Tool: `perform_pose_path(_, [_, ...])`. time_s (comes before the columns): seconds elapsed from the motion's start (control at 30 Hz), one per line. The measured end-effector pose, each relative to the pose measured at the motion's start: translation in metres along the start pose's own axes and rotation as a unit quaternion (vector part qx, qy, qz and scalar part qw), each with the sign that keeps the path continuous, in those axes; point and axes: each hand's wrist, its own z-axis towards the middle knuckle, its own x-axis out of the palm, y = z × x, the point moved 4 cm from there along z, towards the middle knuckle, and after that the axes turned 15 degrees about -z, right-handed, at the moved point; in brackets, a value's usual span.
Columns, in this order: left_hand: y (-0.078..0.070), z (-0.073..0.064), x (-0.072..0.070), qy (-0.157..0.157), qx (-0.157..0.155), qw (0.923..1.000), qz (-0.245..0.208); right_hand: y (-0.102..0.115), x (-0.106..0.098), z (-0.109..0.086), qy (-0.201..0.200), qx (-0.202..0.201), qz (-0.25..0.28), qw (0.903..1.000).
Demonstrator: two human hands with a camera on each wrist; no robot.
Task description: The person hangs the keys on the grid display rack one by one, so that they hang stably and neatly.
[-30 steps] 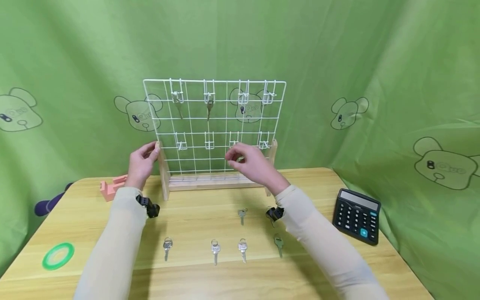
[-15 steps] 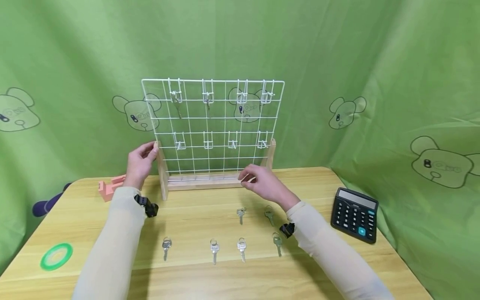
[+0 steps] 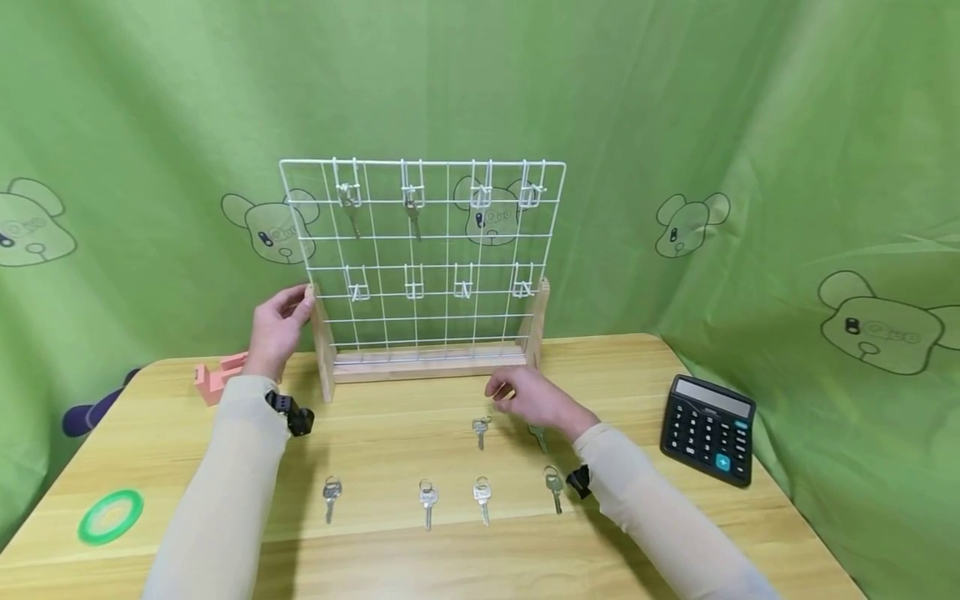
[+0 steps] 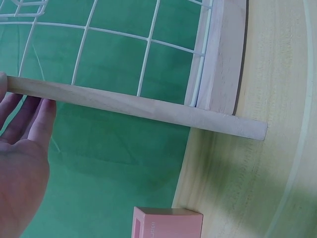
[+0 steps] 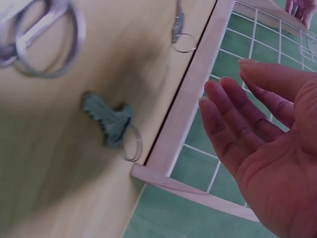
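Observation:
A white wire grid rack [image 3: 447,267] stands upright in a wooden base. My left hand [image 3: 276,332] pinches the top of its left wooden post [image 4: 138,106] between thumb and fingers. Two keys hang from the upper hooks: one key [image 3: 351,217] at far left, another key [image 3: 413,218] beside it. My right hand [image 3: 531,396] hovers over the table with loosely bent fingers and holds nothing. Just below it lie a silver key [image 3: 481,432] and a greenish key [image 5: 113,121], each with a ring. Nearer the front lie several more keys, among them a silver key [image 3: 427,497].
A black calculator [image 3: 708,429] lies at the right of the wooden table [image 3: 390,558]. On the left are a green tape roll [image 3: 110,517] and a pink holder [image 3: 212,384] behind my left forearm. A green curtain [image 3: 420,75] hangs behind the rack.
My right hand has moved down from the lower hooks of the rack to just above the keys on the table. My left hand stays on the post.

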Motion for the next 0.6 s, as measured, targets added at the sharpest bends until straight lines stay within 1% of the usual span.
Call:
perform_pose_path(0.17, [0.0,0.001,0.0,0.0,0.003,1.0,-0.003,-0.002,0.006,-0.003,0.004,-0.009,-0.011,0.9999])
perform_pose_path(0.4, [0.0,0.0,0.0,-0.002,0.001,1.0,-0.005,0.0,0.016,-0.003,0.019,-0.009,-0.011,0.9997])
perform_pose_path(0.6, [-0.001,0.0,0.0,0.0,-0.001,1.0,-0.005,0.001,0.024,0.001,0.024,-0.011,-0.05,0.9984])
